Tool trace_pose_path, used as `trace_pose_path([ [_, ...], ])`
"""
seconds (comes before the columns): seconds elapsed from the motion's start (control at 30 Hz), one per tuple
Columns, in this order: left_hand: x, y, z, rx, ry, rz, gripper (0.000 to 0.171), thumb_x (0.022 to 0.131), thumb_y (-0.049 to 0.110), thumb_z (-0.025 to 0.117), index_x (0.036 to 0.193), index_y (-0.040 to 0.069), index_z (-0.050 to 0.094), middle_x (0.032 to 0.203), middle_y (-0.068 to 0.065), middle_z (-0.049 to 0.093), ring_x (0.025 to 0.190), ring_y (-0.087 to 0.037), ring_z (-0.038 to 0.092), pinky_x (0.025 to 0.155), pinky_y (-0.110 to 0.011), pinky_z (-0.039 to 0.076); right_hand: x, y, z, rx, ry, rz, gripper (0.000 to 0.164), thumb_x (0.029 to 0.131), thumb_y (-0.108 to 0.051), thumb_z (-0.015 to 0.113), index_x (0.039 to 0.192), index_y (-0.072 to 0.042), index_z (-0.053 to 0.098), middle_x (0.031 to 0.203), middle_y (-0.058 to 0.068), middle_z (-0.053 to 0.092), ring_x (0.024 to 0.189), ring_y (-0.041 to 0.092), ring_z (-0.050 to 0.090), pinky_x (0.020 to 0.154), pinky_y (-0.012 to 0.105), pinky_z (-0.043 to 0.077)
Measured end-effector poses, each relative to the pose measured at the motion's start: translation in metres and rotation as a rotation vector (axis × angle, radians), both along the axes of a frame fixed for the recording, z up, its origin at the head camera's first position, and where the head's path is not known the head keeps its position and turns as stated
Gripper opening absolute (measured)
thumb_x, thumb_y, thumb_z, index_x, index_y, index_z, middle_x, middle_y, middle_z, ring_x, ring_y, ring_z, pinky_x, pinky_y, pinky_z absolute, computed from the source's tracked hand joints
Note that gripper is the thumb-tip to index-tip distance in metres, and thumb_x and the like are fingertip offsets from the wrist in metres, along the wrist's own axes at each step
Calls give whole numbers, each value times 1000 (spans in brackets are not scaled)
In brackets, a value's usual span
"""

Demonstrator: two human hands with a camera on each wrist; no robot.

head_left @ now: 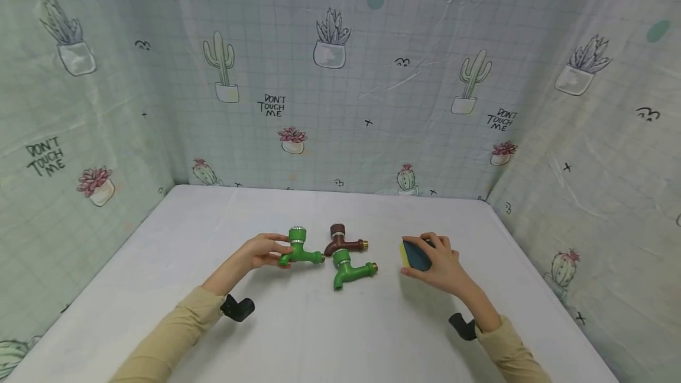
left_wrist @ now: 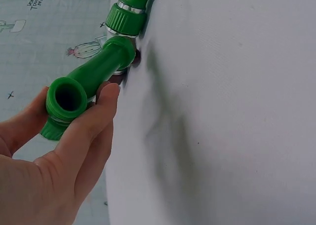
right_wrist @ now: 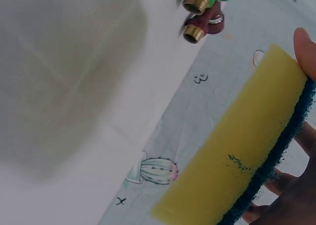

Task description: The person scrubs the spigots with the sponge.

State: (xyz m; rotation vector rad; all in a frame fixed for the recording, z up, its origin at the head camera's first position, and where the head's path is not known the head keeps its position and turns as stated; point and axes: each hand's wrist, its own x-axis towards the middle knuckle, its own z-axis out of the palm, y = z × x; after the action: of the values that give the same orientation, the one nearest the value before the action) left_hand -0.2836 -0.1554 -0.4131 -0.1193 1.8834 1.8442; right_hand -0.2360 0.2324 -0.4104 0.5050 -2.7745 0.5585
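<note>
My left hand (head_left: 264, 251) grips a green faucet (head_left: 300, 253) with a brass end, raised off the table. From the left wrist view its round green spout (left_wrist: 70, 97) faces the camera, between thumb and fingers. My right hand (head_left: 444, 262) pinches a sponge (head_left: 417, 255) by its edges. In the right wrist view the sponge's yellow foam (right_wrist: 237, 141) and dark scouring layer (right_wrist: 276, 158) both show. Between the hands, a second green faucet (head_left: 348, 270) lies on the table, in front of a brown faucet (head_left: 343, 243).
The white table (head_left: 319, 336) is bounded by a cactus-printed cloth (head_left: 340, 99) at the back and both sides. A black wrist-camera piece (head_left: 239, 308) sticks out under the left wrist, and another black piece (head_left: 462, 326) under the right.
</note>
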Motion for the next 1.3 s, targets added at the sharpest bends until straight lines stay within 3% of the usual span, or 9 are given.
trace_pose_path([
  [0.23, -5, 11, -13, -2, -41, 6, 50, 86, -3, 52, 130, -14, 30, 124, -31, 39, 95, -30, 58, 88, -47, 48, -13, -3, -3, 108, 78, -13, 68, 65, -52, 72, 125, -30, 48, 116, 9, 45, 103, 34, 36, 67, 59, 38],
  [0.5, -11, 16, -19, -290, 37, 39, 44, 81, 0, 60, 121, -11, 45, 108, -24, 52, 74, -16, 58, 68, -32, 57, -24, -7, -5, 136, 91, -30, 68, 66, -55, 69, 125, -31, 47, 116, 9, 45, 104, 34, 36, 66, 59, 38],
  [0.7, -10, 17, -18, -427, 95, 55, 41, 78, 2, 64, 115, -11, 51, 103, -19, 56, 68, -12, 51, 56, -22, 51, -27, -11, -3, 149, 66, -32, 67, 67, -57, 67, 126, -31, 46, 118, 10, 45, 103, 34, 36, 65, 59, 39],
  [1.07, -3, 8, -12, -339, 112, 27, 37, 86, 7, 53, 116, -14, 48, 104, -23, 59, 80, -17, 61, 72, -33, 56, -35, -16, -6, 158, 76, -31, 68, 67, -59, 66, 126, -31, 47, 115, 9, 45, 101, 34, 36, 65, 58, 39],
  [1.3, 12, 1, -1, -286, 182, 4, 40, 91, 10, 45, 124, -12, 42, 117, -30, 52, 94, -33, 62, 79, -38, 54, -38, -18, -9, 151, 90, -34, 67, 66, -59, 67, 124, -31, 48, 113, 9, 45, 100, 34, 36, 63, 56, 39],
])
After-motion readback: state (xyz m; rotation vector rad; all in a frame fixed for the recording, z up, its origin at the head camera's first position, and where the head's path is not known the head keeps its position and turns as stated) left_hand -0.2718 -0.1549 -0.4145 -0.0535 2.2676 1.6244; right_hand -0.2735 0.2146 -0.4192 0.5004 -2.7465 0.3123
